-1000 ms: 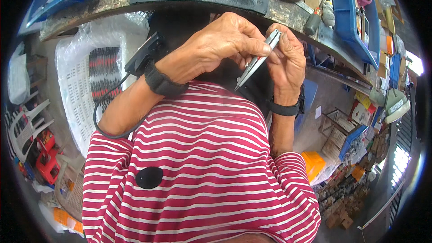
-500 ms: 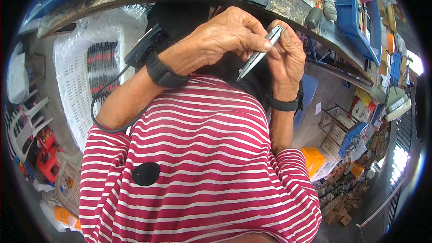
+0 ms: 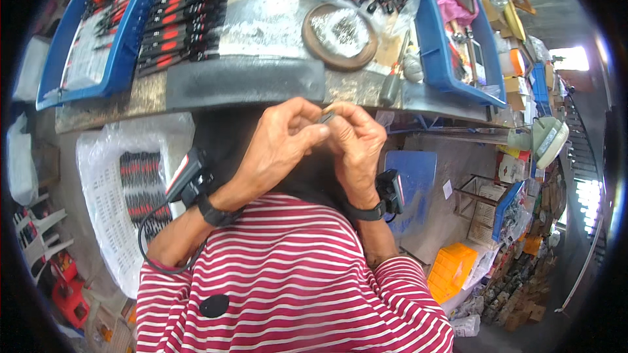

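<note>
My left hand [image 3: 278,147] and my right hand [image 3: 358,147] meet just below the workbench edge [image 3: 248,82], fingertips pinched together around a small grey metal part [image 3: 326,117]. Most of the part is hidden by my fingers. Each wrist wears a black strap with a small device on it; a cable loops from the left one. My red-and-white striped shirt fills the lower view.
On the bench stand a blue tray [image 3: 98,39] of black-and-red parts, a round brown dish [image 3: 340,36] of small metal pieces and a second blue tray [image 3: 451,33]. A clear bag [image 3: 124,189] of parts lies at lower left. An orange bin [image 3: 451,271] sits lower right.
The view has tilted up so the bench top now shows. The long silvery part stood out between my hands before; now only a short end shows between my pinched fingers.
</note>
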`<act>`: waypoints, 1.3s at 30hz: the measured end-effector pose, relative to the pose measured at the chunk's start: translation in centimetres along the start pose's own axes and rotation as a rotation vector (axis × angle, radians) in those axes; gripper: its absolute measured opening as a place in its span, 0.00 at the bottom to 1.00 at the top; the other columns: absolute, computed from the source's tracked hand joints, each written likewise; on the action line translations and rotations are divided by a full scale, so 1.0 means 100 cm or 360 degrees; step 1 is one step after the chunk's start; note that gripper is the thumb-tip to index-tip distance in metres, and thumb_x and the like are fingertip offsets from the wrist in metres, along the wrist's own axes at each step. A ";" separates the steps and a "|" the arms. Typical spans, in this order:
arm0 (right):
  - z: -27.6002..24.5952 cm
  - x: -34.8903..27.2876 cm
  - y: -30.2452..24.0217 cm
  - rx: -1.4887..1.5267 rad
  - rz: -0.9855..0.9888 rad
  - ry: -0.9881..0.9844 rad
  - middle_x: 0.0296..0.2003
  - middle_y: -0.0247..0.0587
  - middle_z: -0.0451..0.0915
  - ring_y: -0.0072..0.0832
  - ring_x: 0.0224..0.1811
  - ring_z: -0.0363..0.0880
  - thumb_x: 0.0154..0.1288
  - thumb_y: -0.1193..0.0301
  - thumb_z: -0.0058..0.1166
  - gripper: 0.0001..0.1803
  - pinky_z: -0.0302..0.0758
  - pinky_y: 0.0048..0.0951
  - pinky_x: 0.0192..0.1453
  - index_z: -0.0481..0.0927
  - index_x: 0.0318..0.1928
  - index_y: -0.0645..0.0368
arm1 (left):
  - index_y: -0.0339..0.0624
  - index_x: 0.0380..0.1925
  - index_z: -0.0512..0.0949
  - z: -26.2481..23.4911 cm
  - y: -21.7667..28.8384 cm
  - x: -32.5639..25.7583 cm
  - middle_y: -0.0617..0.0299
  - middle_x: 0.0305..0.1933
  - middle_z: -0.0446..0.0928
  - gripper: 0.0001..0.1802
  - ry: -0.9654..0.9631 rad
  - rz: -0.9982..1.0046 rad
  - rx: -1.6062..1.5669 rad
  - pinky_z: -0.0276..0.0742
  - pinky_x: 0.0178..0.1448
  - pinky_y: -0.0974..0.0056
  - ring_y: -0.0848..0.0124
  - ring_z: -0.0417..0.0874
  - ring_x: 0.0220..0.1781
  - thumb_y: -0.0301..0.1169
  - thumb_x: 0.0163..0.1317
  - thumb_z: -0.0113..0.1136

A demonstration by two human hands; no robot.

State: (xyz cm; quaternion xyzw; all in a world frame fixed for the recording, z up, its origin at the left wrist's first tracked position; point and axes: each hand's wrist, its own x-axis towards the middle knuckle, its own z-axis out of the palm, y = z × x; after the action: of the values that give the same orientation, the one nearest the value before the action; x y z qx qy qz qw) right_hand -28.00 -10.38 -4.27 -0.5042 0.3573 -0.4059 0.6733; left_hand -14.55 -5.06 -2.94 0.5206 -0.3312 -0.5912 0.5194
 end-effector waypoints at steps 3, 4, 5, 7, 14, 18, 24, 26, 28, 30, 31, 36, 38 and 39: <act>0.004 0.004 -0.004 0.0057 -0.0053 -0.0039 0.24 0.24 0.72 0.09 0.21 0.62 0.63 0.76 0.53 0.06 0.57 0.11 0.23 0.77 0.39 0.66 | 0.31 0.37 0.74 0.003 0.002 0.000 0.62 0.29 0.77 0.09 0.0120 0.0198 0.0098 0.71 0.34 0.74 0.81 0.76 0.31 0.25 0.59 0.56; 0.005 0.004 -0.005 0.0085 -0.0052 -0.0046 0.24 0.25 0.73 0.09 0.22 0.63 0.63 0.76 0.53 0.06 0.58 0.11 0.24 0.77 0.39 0.66 | 0.30 0.36 0.74 0.004 0.002 0.000 0.60 0.27 0.78 0.08 0.0182 0.0307 0.0153 0.72 0.33 0.73 0.80 0.76 0.30 0.24 0.58 0.56; 0.007 0.005 -0.006 0.0124 -0.0054 -0.0048 0.25 0.25 0.73 0.09 0.22 0.64 0.63 0.76 0.53 0.06 0.58 0.11 0.24 0.77 0.39 0.66 | 0.29 0.34 0.74 0.006 0.002 0.000 0.59 0.26 0.78 0.08 0.0246 0.0401 0.0217 0.72 0.32 0.72 0.80 0.76 0.29 0.23 0.57 0.57; 0.008 0.006 -0.012 0.0063 -0.0026 -0.0072 0.26 0.26 0.74 0.09 0.24 0.65 0.63 0.76 0.54 0.07 0.60 0.11 0.26 0.77 0.39 0.66 | 0.30 0.34 0.73 0.004 0.004 0.001 0.52 0.26 0.78 0.08 0.0309 0.0579 0.0403 0.73 0.32 0.67 0.70 0.80 0.28 0.24 0.56 0.58; 0.007 0.026 -0.039 -0.0396 -0.0063 -0.0207 0.26 0.27 0.74 0.12 0.27 0.69 0.61 0.77 0.55 0.05 0.65 0.13 0.29 0.79 0.37 0.66 | 0.32 0.32 0.73 -0.005 0.018 0.004 0.45 0.25 0.76 0.06 0.0397 0.0843 0.0894 0.72 0.30 0.58 0.51 0.79 0.27 0.23 0.54 0.57; -0.010 0.070 -0.059 -0.0987 -0.0376 0.0008 0.20 0.28 0.73 0.12 0.22 0.66 0.61 0.74 0.53 0.06 0.62 0.17 0.25 0.81 0.34 0.64 | 0.32 0.32 0.73 -0.015 0.020 0.008 0.44 0.26 0.75 0.06 0.0469 0.0914 0.0918 0.71 0.30 0.56 0.49 0.78 0.28 0.23 0.54 0.57; -0.041 0.182 -0.064 -0.1973 -0.0787 0.0241 0.28 0.51 0.81 0.38 0.30 0.80 0.56 0.70 0.49 0.11 0.74 0.33 0.37 0.81 0.34 0.63 | 0.32 0.32 0.73 -0.029 0.021 0.004 0.43 0.26 0.75 0.07 0.0500 0.0874 0.0956 0.71 0.31 0.56 0.48 0.77 0.28 0.23 0.54 0.57; -0.045 0.204 -0.054 -0.2254 -0.0662 0.0335 0.30 0.50 0.81 0.42 0.35 0.81 0.56 0.66 0.50 0.13 0.74 0.35 0.42 0.82 0.35 0.60 | 0.32 0.32 0.73 -0.030 0.020 0.003 0.44 0.26 0.75 0.07 0.0501 0.0854 0.0966 0.71 0.31 0.56 0.48 0.77 0.28 0.23 0.54 0.57; -0.048 0.216 -0.043 -0.2361 -0.0675 0.0335 0.32 0.52 0.81 0.46 0.38 0.80 0.56 0.65 0.50 0.13 0.74 0.39 0.44 0.82 0.36 0.59 | 0.32 0.33 0.73 -0.032 0.019 0.002 0.44 0.26 0.75 0.07 0.0497 0.0832 0.0956 0.71 0.31 0.56 0.48 0.77 0.28 0.23 0.54 0.57; -0.048 0.226 -0.036 -0.2460 -0.0558 0.0313 0.34 0.54 0.81 0.49 0.41 0.79 0.55 0.64 0.51 0.14 0.73 0.43 0.48 0.82 0.36 0.59 | 0.33 0.33 0.73 -0.034 0.017 0.001 0.44 0.26 0.75 0.07 0.0495 0.0832 0.0958 0.71 0.31 0.56 0.48 0.77 0.28 0.23 0.53 0.57; -0.049 0.229 -0.034 -0.2479 -0.0549 0.0306 0.34 0.54 0.81 0.49 0.41 0.79 0.54 0.64 0.51 0.14 0.73 0.43 0.48 0.82 0.35 0.60 | 0.33 0.33 0.73 -0.035 0.017 0.001 0.44 0.26 0.75 0.07 0.0497 0.0843 0.0965 0.71 0.31 0.56 0.48 0.77 0.28 0.23 0.53 0.57; -0.053 0.233 -0.032 -0.2474 -0.0623 0.0263 0.35 0.60 0.79 0.55 0.40 0.77 0.51 0.69 0.48 0.13 0.72 0.48 0.47 0.79 0.34 0.63 | 0.33 0.32 0.73 -0.039 0.015 0.001 0.44 0.25 0.75 0.07 0.0500 0.0894 0.0977 0.70 0.30 0.56 0.48 0.77 0.27 0.22 0.53 0.58; -0.053 0.225 -0.034 -0.2515 -0.0766 0.0329 0.34 0.62 0.78 0.57 0.39 0.76 0.52 0.69 0.46 0.13 0.71 0.50 0.46 0.79 0.35 0.64 | 0.33 0.32 0.73 -0.038 0.015 0.001 0.45 0.25 0.75 0.07 0.0499 0.0906 0.0970 0.70 0.30 0.57 0.49 0.77 0.27 0.22 0.53 0.58; -0.051 0.219 -0.037 -0.2420 -0.0802 0.0331 0.34 0.62 0.78 0.56 0.39 0.77 0.53 0.69 0.46 0.14 0.72 0.49 0.46 0.79 0.35 0.64 | 0.33 0.33 0.73 -0.038 0.016 0.001 0.45 0.24 0.74 0.07 0.0495 0.0907 0.0953 0.70 0.30 0.57 0.49 0.77 0.26 0.22 0.53 0.58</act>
State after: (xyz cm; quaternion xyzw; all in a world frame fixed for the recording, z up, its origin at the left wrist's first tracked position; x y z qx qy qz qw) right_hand -24.17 -32.79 -3.48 -0.8493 0.4721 -0.2363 -0.0024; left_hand -10.50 -4.93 -2.42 0.6188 -0.5361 -0.2170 0.5317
